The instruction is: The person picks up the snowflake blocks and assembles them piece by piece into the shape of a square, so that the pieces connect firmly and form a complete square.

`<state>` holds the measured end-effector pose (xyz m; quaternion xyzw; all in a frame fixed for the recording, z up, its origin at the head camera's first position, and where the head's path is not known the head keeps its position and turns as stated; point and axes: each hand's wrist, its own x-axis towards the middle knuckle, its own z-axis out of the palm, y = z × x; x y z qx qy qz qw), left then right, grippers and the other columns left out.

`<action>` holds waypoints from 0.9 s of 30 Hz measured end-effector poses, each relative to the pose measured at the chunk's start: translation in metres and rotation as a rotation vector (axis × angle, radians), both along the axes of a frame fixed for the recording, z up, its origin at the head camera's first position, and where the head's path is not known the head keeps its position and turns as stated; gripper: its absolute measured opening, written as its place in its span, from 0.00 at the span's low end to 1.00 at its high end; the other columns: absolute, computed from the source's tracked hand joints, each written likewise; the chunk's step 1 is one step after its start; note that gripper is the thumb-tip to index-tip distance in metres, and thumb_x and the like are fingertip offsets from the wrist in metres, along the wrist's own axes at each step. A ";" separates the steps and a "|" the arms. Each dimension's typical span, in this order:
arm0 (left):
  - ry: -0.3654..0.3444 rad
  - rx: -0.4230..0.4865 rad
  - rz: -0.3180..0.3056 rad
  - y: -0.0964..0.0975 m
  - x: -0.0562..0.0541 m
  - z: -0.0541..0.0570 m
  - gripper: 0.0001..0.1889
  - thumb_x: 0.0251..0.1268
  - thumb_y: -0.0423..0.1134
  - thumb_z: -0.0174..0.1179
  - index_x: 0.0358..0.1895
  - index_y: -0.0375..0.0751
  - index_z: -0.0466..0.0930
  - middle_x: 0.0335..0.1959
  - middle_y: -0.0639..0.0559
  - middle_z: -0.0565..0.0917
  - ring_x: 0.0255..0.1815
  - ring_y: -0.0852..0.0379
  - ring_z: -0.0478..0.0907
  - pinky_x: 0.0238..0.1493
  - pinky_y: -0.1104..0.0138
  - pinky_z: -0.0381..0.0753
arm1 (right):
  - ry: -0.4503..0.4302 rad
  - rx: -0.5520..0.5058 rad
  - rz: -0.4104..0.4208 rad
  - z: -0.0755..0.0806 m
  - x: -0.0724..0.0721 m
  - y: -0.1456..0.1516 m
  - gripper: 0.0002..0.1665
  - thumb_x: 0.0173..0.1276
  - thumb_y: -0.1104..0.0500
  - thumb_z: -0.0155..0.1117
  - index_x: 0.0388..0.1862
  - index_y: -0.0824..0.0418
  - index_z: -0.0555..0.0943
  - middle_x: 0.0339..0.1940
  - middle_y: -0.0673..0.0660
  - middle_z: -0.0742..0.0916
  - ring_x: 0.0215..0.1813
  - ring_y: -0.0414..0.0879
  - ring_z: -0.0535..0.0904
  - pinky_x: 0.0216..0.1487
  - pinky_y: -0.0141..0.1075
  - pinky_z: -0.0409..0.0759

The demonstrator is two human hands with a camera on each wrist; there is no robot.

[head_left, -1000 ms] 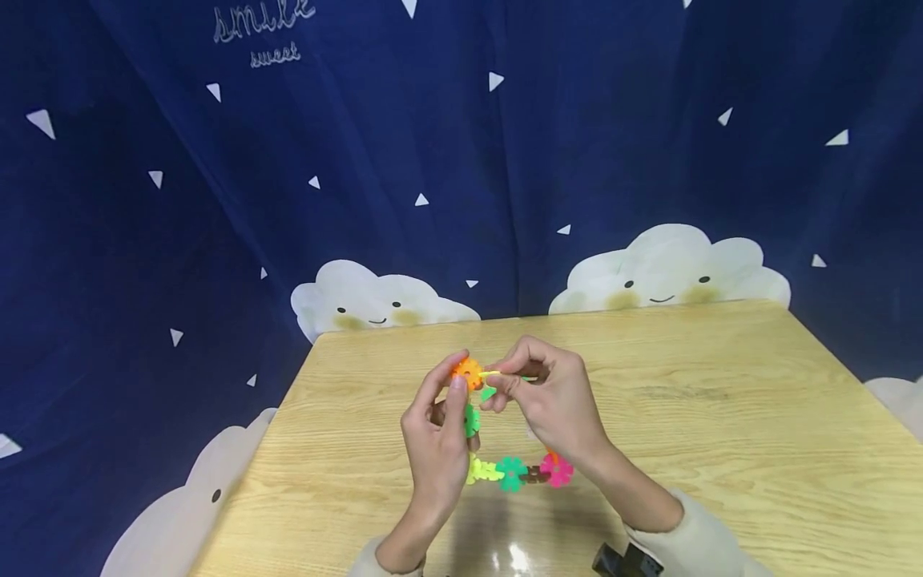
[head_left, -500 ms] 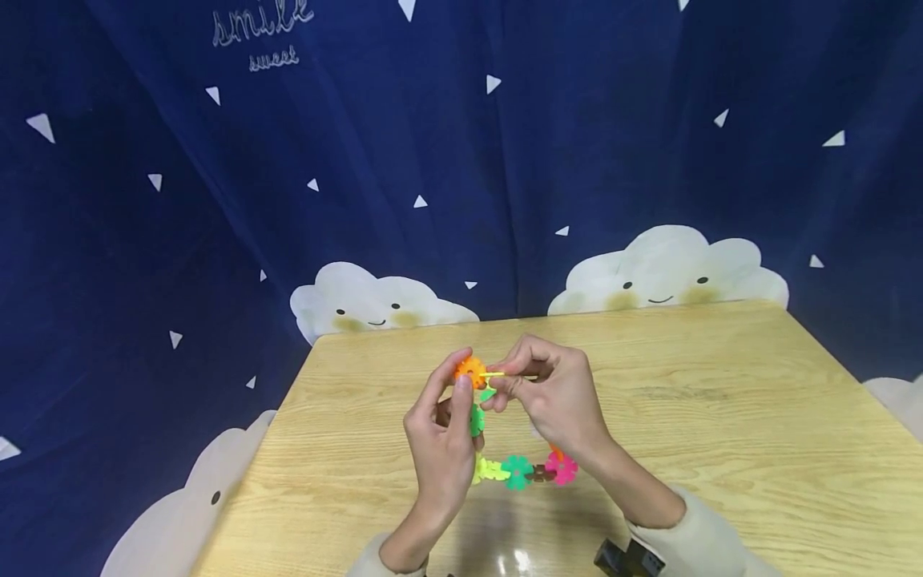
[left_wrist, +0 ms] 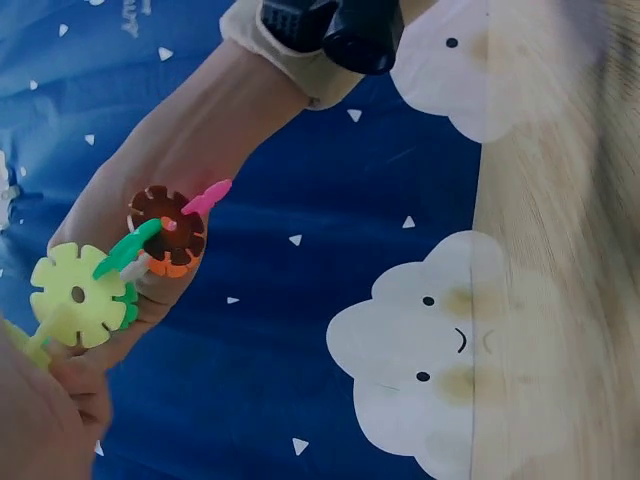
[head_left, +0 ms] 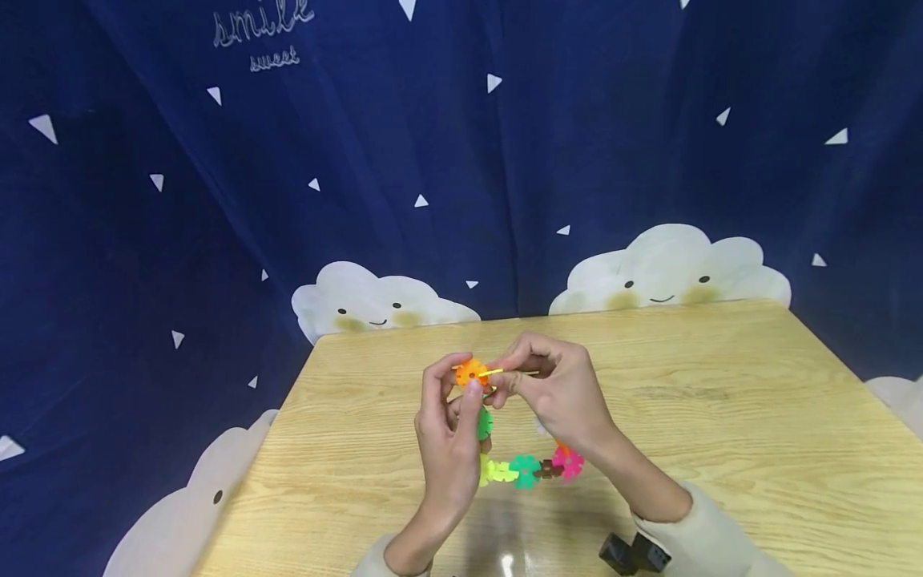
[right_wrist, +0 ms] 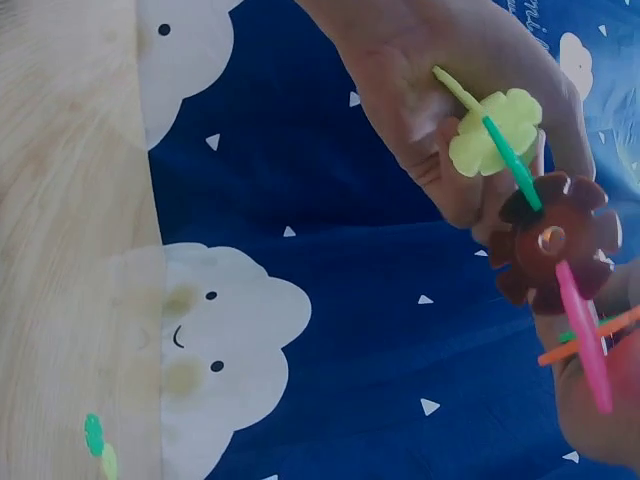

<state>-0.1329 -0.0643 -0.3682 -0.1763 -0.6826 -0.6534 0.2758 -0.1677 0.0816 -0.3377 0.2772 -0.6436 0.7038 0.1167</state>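
Observation:
Thumb and fingers of my left hand [head_left: 449,433] pinch an orange flower-shaped disc [head_left: 472,372] in the head view. My right hand [head_left: 564,393] pinches a thin yellow piece [head_left: 493,373], seen edge-on, touching the orange disc's right side. Below hangs a chain of interlocking flower discs: green [head_left: 486,423], yellow-green [head_left: 501,471], teal [head_left: 525,471], brown [head_left: 547,468] and pink [head_left: 569,462]. Another orange piece [head_left: 562,447] joins the pink one. The right wrist view shows the brown disc [right_wrist: 552,240] with the pink disc [right_wrist: 583,335] slotted in edge-on. Fingers hide part of the chain.
A light wooden table [head_left: 721,417] lies under the hands. Behind it hangs a dark blue curtain [head_left: 404,144] with white triangles and clouds. A black device [head_left: 634,554] sits at the right sleeve [head_left: 703,533].
The left hand and the hanging chain have shifted slightly right. The orange disc has turned to face the head camera more squarely. The right hand keeps its pinch on the yellow piece.

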 end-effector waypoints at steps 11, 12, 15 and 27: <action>-0.094 -0.083 0.021 -0.006 0.000 0.000 0.09 0.82 0.38 0.53 0.57 0.40 0.72 0.40 0.48 0.82 0.29 0.54 0.81 0.31 0.66 0.84 | -0.053 0.140 0.064 -0.006 -0.006 -0.005 0.11 0.65 0.74 0.70 0.32 0.59 0.87 0.32 0.58 0.88 0.26 0.51 0.85 0.31 0.38 0.86; -0.100 -0.097 0.033 -0.006 0.000 -0.001 0.09 0.83 0.39 0.51 0.56 0.40 0.72 0.38 0.48 0.81 0.29 0.55 0.79 0.31 0.66 0.83 | -0.044 0.143 0.066 -0.008 -0.006 -0.007 0.11 0.65 0.75 0.70 0.32 0.59 0.87 0.32 0.58 0.89 0.27 0.51 0.85 0.31 0.38 0.86; -0.133 -0.126 0.070 -0.004 0.000 -0.002 0.09 0.85 0.41 0.49 0.57 0.41 0.72 0.34 0.50 0.80 0.30 0.56 0.77 0.32 0.68 0.80 | -0.011 0.136 0.051 -0.012 -0.009 -0.010 0.12 0.64 0.76 0.70 0.32 0.58 0.87 0.33 0.57 0.89 0.26 0.51 0.85 0.31 0.39 0.86; -0.117 -0.087 0.057 -0.015 -0.002 -0.002 0.09 0.87 0.39 0.42 0.58 0.38 0.65 0.37 0.46 0.73 0.23 0.54 0.70 0.27 0.70 0.69 | 0.071 0.142 0.065 -0.017 -0.020 -0.004 0.06 0.71 0.67 0.70 0.43 0.58 0.85 0.31 0.58 0.87 0.27 0.49 0.83 0.34 0.36 0.83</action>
